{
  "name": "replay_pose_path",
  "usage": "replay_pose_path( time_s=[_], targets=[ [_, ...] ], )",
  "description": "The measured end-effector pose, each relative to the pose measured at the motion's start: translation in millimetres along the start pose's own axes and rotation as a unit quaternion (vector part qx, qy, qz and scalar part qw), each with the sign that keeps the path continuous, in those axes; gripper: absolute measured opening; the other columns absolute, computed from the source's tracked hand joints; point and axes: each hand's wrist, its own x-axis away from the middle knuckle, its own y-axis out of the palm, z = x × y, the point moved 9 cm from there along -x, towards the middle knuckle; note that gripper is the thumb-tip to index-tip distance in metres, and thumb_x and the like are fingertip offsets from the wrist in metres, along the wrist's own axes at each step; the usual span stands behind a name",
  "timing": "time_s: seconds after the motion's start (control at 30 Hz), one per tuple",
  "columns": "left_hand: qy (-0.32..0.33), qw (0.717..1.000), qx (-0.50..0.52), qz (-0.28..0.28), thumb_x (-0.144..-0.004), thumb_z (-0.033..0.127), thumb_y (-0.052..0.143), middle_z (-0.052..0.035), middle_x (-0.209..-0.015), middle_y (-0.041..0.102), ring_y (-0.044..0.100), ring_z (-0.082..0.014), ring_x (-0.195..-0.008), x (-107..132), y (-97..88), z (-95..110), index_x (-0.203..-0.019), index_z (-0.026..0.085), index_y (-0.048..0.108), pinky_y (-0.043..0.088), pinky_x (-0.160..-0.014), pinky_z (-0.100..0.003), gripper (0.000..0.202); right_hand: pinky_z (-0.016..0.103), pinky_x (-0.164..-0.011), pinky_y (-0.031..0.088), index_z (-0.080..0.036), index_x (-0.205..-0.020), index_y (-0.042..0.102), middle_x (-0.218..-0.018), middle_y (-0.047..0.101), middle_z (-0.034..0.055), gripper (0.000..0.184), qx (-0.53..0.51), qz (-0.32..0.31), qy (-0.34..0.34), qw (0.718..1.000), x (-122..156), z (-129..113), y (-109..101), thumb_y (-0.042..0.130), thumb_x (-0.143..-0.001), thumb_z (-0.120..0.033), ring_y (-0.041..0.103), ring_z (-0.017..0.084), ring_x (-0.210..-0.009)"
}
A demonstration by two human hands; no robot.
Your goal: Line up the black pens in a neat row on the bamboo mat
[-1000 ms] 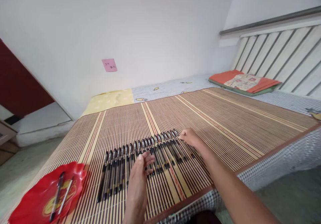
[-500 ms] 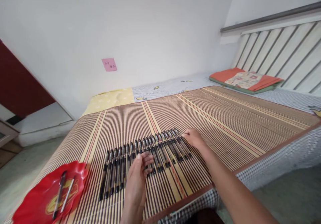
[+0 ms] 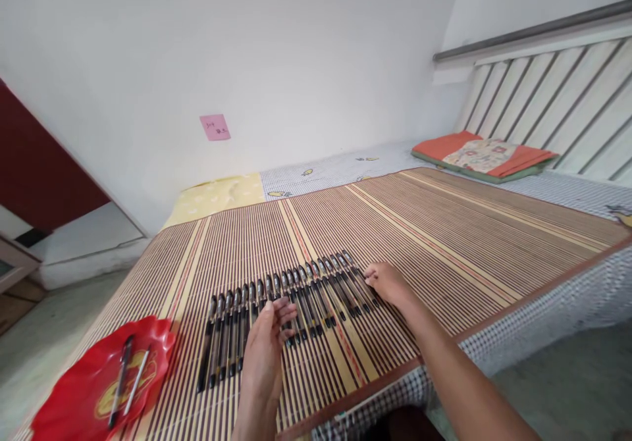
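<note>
Several black pens [image 3: 316, 293] lie side by side in a long row on a striped bamboo mat [image 3: 444, 230] covering a bed. My left hand [image 3: 264, 352] rests over the middle of the row, fingertips touching the pens. At the row's right end sits my right hand [image 3: 388, 282], its fingers curled against the last pens. Whether either hand grips a pen is hidden by the fingers.
A red plate [image 3: 74, 401] holding two pens [image 3: 128, 382] sits at the mat's near left corner. A folded orange cloth [image 3: 486, 156] lies at the far right by a slatted headboard [image 3: 567, 105]. A pink note [image 3: 215, 127] is stuck on the white wall.
My right hand has slid a little nearer along the right end of the row. My left hand has drawn back slightly over the pens. The view shifted a bit.
</note>
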Motion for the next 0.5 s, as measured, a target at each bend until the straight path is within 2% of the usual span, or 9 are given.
replay_pose_path(
  time_s=[0.33,0.5],
  targets=[
    [-0.005,1.000,-0.002,-0.009,-0.081,0.071,0.072,-0.0187,-0.113,0.077,0.071,-0.0306,-0.107,0.5,1.9,-2.8,-0.113,0.013,0.074,0.052,-0.079,-0.036,0.066,0.024,-0.073,0.048,-0.021,-0.088,0.083,-0.092,0.081,0.0079,0.010,-0.021,-0.002,0.007,1.000,2.1,-2.8,0.6,0.076,-0.081,-0.021,0.074,0.020,-0.087],
    [-0.010,1.000,0.007,-0.004,-0.076,0.070,0.076,-0.0187,-0.110,0.078,0.071,-0.0305,-0.104,0.5,2.5,-1.9,-0.108,0.012,0.075,0.052,-0.076,-0.035,0.066,0.024,-0.073,0.047,-0.019,-0.094,0.082,-0.098,0.082,0.0095,0.019,-0.020,-0.008,0.007,1.000,4.1,-4.1,-0.6,0.065,-0.088,-0.014,0.074,0.019,-0.089]
  ],
)
